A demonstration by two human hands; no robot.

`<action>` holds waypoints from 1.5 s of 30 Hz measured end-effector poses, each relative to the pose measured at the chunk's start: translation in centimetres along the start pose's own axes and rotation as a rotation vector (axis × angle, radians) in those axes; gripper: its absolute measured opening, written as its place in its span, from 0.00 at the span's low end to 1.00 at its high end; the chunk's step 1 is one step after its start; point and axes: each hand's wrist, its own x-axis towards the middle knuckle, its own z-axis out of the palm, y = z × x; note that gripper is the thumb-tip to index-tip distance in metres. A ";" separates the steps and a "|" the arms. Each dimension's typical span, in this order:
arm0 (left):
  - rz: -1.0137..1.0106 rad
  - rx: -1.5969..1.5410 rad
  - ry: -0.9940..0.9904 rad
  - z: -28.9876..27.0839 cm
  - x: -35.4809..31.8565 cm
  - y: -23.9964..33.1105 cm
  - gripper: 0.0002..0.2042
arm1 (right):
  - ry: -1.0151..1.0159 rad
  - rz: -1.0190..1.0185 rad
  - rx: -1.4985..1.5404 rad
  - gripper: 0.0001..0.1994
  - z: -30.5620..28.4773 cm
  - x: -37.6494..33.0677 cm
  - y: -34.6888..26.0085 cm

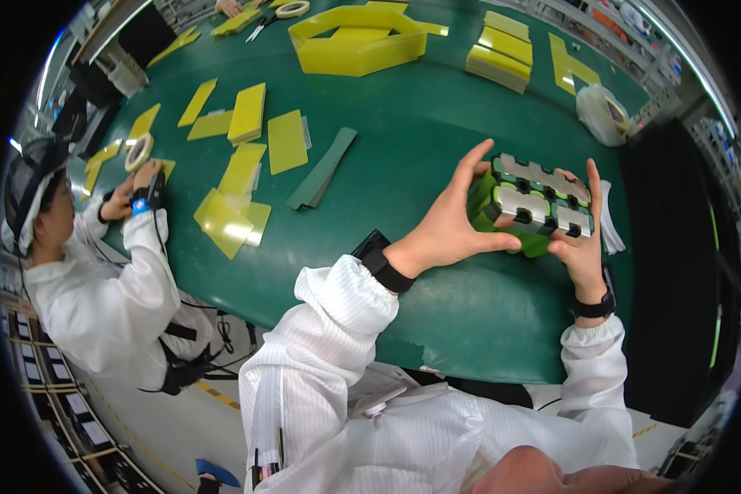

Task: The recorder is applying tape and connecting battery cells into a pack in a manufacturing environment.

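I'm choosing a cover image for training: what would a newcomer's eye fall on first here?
Likely the silver-topped green battery pack held between the left hand and right hand, at right. Next, perhaps the big yellow many-sided frame at top centre, bright against the green table. A co-worker in white at far left might follow.

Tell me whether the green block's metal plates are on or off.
On: silvery metal plates lie atop the green block, held between left hand and right hand.
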 end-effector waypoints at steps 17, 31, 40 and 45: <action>0.030 -0.010 -0.042 -0.4 -0.6 -1.0 0.48 | 0.003 0.171 0.040 0.61 -0.8 -0.8 0.2; -0.232 -0.092 -0.062 0.6 -1.5 -1.6 0.32 | -0.188 0.425 0.494 0.32 -6.3 -2.8 6.1; -0.312 0.076 0.135 0.1 -1.5 -3.6 0.20 | -0.314 0.413 0.243 0.49 -6.6 -2.6 2.6; -0.346 0.504 0.116 -1.1 -1.4 -3.3 0.08 | -0.303 0.293 -0.107 0.46 -5.1 -2.1 1.7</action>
